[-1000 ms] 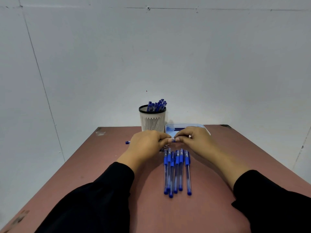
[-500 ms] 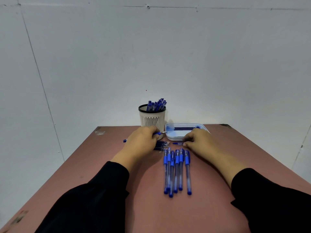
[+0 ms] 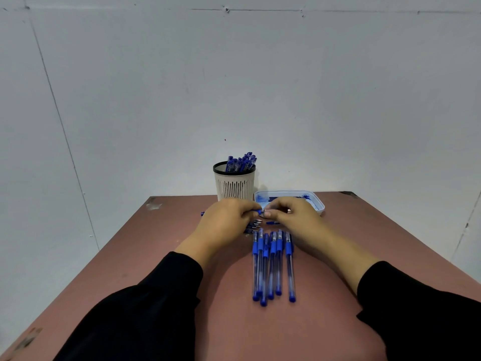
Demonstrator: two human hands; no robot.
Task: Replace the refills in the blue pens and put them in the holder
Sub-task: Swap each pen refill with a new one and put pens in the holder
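Both hands have met again since 0.5 s ago: left hand (image 3: 223,225) and right hand (image 3: 294,220) pinch 1 pen (image 3: 258,211) between them, near the tray (image 3: 318,203). 6 pens (image 3: 272,264) lie below; holder (image 3: 235,185) stands behind.

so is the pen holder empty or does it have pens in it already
Not empty: the pen holder stands upright at the table's far edge with a bunch of blue pens sticking out above its black rim.

Even soft light, wide-angle edge distortion
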